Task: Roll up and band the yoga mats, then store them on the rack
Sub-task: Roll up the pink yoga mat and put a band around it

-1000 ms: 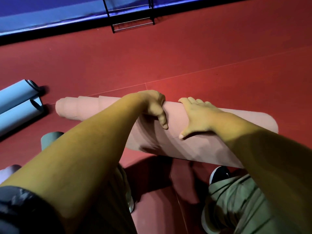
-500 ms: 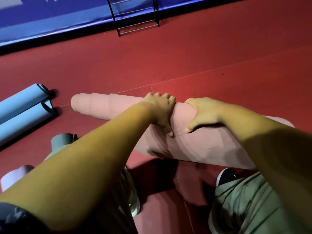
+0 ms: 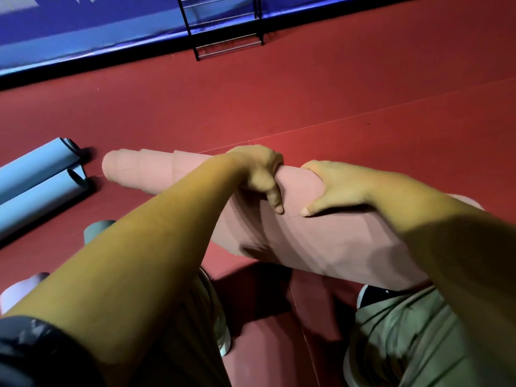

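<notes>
Pink mat [image 3: 321,238]: rolled into a long thick tube, matt, finely ribbed surface; loose outer edge runs along the near side under both thumbs
Pink mat, left end: layers pushed out in steps like a telescope, narrowing to a rounded tip
Pink mat, place: slantwise on the red floor [image 3: 349,88], just ahead of the person's knees, left tip farther off, right part nearer and lower in view
Left hand [image 3: 257,174]: grips the middle of the roll, fingers curled over its top, thumb pointing down the near face
Right hand [image 3: 335,185]: grips the roll just beside the left hand, fingers wrapped over the far side, thumb spread along the near face
Thumbs: close together, not touching
In the way: left forearm crosses the roll's left half; right forearm covers its right end
Blue mats [image 3: 36,174]: two rolled tubes side by side, touching, open ends near the pink tip but apart from it
Grey roll [image 3: 97,230]: end showing beside the left forearm
Pale roll [image 3: 22,289]: blurred end at the left edge
Rack [image 3: 223,29]: black metal frame with thin rails, against the blue wall pad [image 3: 83,40], well apart from the mats
Legs: olive trousers [image 3: 405,336], black shoe [image 3: 374,296] below the roll
</notes>
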